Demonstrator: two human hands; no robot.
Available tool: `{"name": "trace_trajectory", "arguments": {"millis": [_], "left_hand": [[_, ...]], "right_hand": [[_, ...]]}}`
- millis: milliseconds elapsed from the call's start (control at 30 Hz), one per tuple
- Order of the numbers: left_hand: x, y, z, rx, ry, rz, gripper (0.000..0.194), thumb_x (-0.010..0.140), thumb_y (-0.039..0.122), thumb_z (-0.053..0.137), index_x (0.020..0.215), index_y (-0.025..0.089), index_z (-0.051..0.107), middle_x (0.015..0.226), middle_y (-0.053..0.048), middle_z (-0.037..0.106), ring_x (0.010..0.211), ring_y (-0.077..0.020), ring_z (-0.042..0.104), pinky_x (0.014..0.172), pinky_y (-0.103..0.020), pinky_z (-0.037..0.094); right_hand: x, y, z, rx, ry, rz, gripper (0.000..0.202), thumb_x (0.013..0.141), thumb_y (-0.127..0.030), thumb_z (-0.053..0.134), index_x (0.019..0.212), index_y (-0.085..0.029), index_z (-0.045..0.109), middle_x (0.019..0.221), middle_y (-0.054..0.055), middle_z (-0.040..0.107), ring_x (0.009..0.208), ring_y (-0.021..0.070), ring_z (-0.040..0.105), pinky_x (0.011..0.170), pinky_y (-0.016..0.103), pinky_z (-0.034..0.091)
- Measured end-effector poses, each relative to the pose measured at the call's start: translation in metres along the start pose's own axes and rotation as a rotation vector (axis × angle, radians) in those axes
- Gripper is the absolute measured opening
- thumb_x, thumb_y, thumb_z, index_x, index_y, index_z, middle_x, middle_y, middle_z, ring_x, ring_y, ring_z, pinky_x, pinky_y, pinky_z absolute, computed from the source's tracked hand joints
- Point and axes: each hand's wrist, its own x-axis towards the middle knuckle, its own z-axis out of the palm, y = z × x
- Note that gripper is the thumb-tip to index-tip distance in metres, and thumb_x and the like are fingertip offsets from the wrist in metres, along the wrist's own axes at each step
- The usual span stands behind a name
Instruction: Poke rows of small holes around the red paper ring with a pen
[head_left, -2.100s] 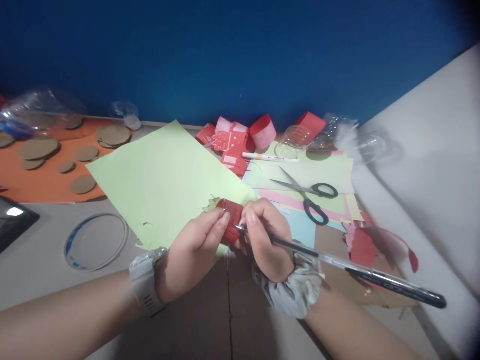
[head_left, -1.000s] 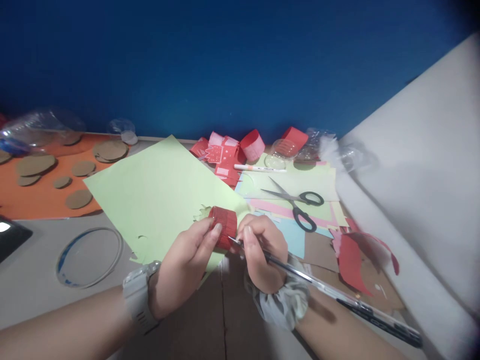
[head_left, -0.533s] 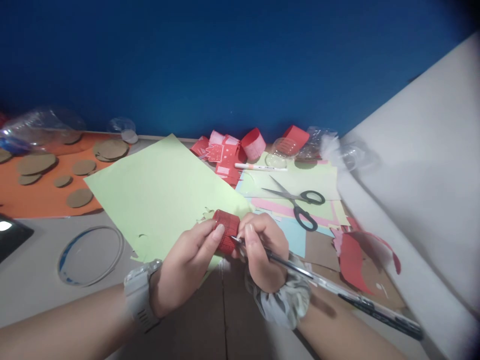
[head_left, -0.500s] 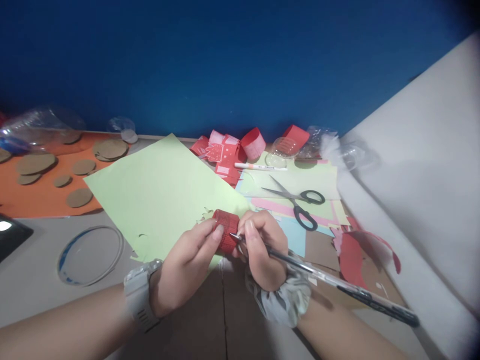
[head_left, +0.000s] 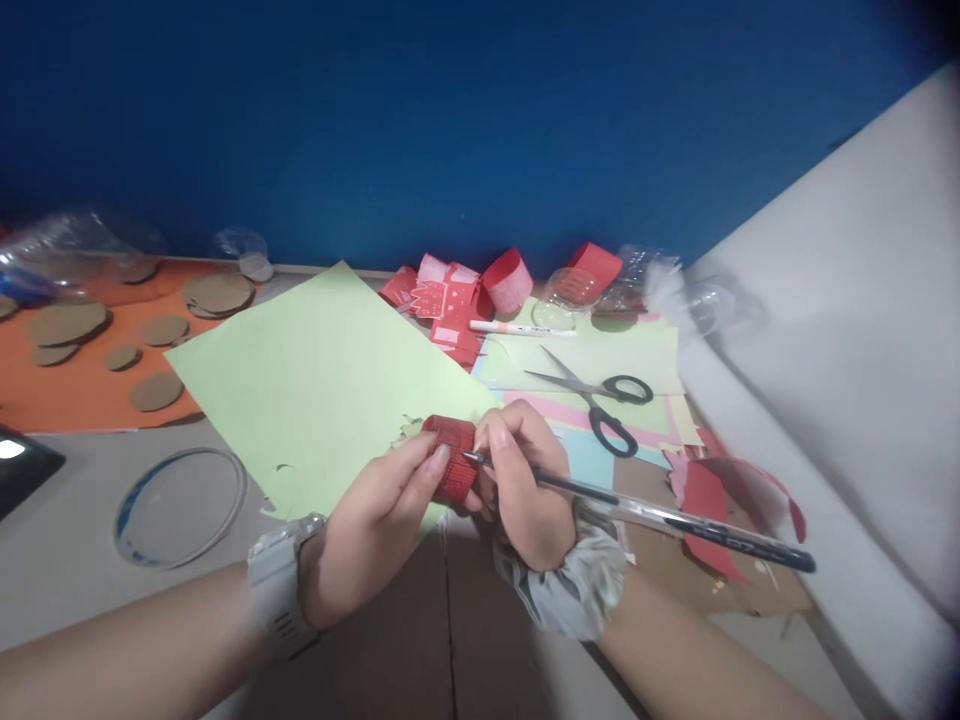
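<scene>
A small red ring with fine dark marks [head_left: 453, 462] is pinched between the thumb and fingers of my left hand [head_left: 382, 520], which wears a grey watch. My right hand [head_left: 529, 490], with a grey scrunchie at the wrist, grips a clear and black pen [head_left: 645, 512]. The pen's tip touches or nearly touches the right side of the ring. Beneath the ring lies a large light green sheet [head_left: 322, 380], with small dark green scraps near my left fingertips.
Black-handled scissors [head_left: 592, 392] lie on coloured papers at the right. Behind are red paper pieces [head_left: 457, 310] and a white marker [head_left: 510, 328]. Cardboard discs [head_left: 69, 324] rest on orange paper [head_left: 97, 400] at the left, above a tape roll [head_left: 180, 508]. A white wall [head_left: 862, 300] bounds the right.
The pen's rear end has swung up and slightly left, and my right hand has shifted up a little. The red ring is turned slightly in my left fingers.
</scene>
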Motion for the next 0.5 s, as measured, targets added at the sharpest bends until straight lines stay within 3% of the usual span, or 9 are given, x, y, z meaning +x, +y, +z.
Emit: {"name": "trace_trajectory", "arguments": {"millis": [500], "left_hand": [[-0.0001,-0.008,0.0011,-0.019,0.003,-0.018,0.035,0.105,0.033,0.042,0.082,0.022,0.065,0.082,0.001,0.078,0.082,-0.0167,0.069,0.088,-0.027,0.047]], "right_hand": [[0.0029,-0.0019,0.0001,0.052,-0.051,0.036,0.029,0.101,-0.042,0.055,0.079,-0.024,0.052,0.055,-0.008,0.045,0.037,0.0092,0.047,0.037,0.021,0.035]]}}
